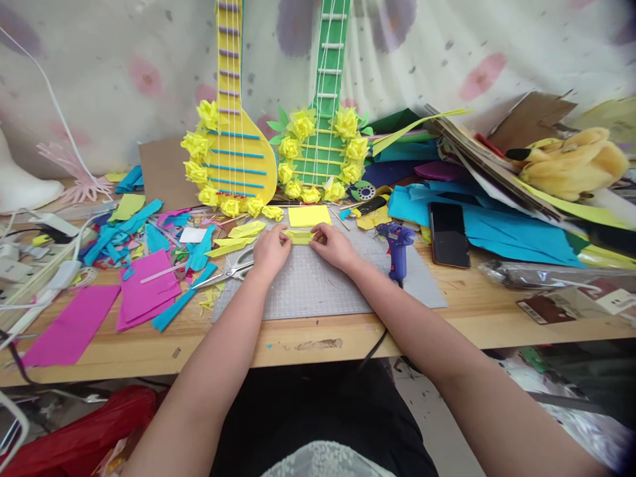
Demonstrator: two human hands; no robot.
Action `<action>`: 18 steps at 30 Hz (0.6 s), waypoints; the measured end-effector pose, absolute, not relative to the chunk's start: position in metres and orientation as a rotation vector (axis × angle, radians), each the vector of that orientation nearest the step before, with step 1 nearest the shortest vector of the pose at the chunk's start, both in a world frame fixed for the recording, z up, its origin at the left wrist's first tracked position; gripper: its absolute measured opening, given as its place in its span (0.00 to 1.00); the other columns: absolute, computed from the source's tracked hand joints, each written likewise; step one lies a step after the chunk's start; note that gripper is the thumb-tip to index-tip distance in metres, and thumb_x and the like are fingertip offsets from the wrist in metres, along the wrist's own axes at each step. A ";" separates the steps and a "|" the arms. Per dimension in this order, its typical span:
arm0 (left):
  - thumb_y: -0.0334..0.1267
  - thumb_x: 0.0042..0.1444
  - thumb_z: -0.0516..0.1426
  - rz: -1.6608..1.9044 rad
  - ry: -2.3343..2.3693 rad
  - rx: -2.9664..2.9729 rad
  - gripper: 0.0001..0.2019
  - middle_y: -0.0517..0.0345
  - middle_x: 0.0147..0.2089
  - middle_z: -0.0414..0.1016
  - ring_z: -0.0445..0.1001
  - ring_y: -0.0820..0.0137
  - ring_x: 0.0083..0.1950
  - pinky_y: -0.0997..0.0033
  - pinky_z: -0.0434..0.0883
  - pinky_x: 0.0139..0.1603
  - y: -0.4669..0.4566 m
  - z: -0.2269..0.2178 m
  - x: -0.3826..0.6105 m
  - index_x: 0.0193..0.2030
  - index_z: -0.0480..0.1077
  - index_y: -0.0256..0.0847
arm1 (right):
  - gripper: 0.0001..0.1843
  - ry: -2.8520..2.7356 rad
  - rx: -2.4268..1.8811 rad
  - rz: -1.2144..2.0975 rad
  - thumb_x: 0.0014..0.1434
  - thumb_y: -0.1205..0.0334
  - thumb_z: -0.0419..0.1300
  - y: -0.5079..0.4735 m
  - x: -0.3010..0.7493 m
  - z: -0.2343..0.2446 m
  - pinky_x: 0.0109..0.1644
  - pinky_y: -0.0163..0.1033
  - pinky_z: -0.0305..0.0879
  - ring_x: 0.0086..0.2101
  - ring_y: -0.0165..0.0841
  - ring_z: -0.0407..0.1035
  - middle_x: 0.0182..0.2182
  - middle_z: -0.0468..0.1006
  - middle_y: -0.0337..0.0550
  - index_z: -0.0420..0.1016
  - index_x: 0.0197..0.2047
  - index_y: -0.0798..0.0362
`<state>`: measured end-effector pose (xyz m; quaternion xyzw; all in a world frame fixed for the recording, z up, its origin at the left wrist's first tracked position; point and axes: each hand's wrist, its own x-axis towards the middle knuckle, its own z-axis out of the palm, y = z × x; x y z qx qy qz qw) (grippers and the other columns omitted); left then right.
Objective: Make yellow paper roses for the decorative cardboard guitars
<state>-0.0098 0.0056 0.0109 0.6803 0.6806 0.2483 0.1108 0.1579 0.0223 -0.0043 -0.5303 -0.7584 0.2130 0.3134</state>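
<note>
Over the grey cutting mat (318, 285), a narrow folded strip of yellow crepe paper (301, 237) is stretched between my two hands. My left hand (271, 252) pinches its left end, and my right hand (332, 245) pinches the right end. Just behind the strip lies a yellow paper rectangle (309, 216). Silver scissors (231, 270) rest open beside my left hand, near several cut yellow strips (238, 237). To the right of my right hand, a blue glue gun (397, 248) stands on the mat.
Two paper-flowered craft instruments, one yellow (248, 159) and one green (320, 149), stand at the back. Magenta sheets (149, 291) and blue scraps (109, 242) cover the left side. A phone (449, 235) lies right on blue paper (511, 228). The table's front edge (318, 348) is close.
</note>
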 end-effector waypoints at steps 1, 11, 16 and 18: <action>0.36 0.52 0.53 0.727 1.994 1.984 0.17 0.58 0.38 0.77 0.69 0.63 0.45 0.66 0.64 0.44 0.007 0.011 -0.011 0.50 0.66 0.41 | 0.11 -1.990 -1.414 0.551 0.49 0.66 0.56 0.022 0.156 -0.004 0.38 0.37 0.60 0.34 0.32 0.65 0.30 0.74 0.39 0.67 0.39 0.52; 0.39 0.53 0.52 0.761 1.988 1.996 0.19 0.56 0.37 0.76 0.69 0.61 0.47 0.65 0.63 0.45 0.007 0.010 -0.009 0.52 0.64 0.40 | 0.09 -1.951 -1.503 0.502 0.50 0.67 0.53 0.020 0.151 0.000 0.36 0.35 0.57 0.33 0.31 0.64 0.29 0.73 0.38 0.66 0.38 0.51; 0.38 0.52 0.54 0.723 2.032 1.994 0.20 0.56 0.36 0.76 0.68 0.61 0.47 0.65 0.63 0.45 0.009 0.009 -0.006 0.52 0.63 0.40 | 0.10 -1.990 -1.537 0.425 0.51 0.67 0.52 0.018 0.148 0.000 0.35 0.36 0.57 0.36 0.33 0.65 0.29 0.74 0.40 0.66 0.38 0.52; 0.37 0.52 0.54 0.708 2.047 2.015 0.20 0.55 0.35 0.75 0.68 0.60 0.47 0.64 0.63 0.45 0.010 0.010 -0.004 0.52 0.62 0.39 | 0.10 -2.018 -1.552 0.378 0.51 0.68 0.50 0.018 0.146 -0.001 0.36 0.36 0.57 0.36 0.34 0.65 0.30 0.74 0.41 0.66 0.38 0.52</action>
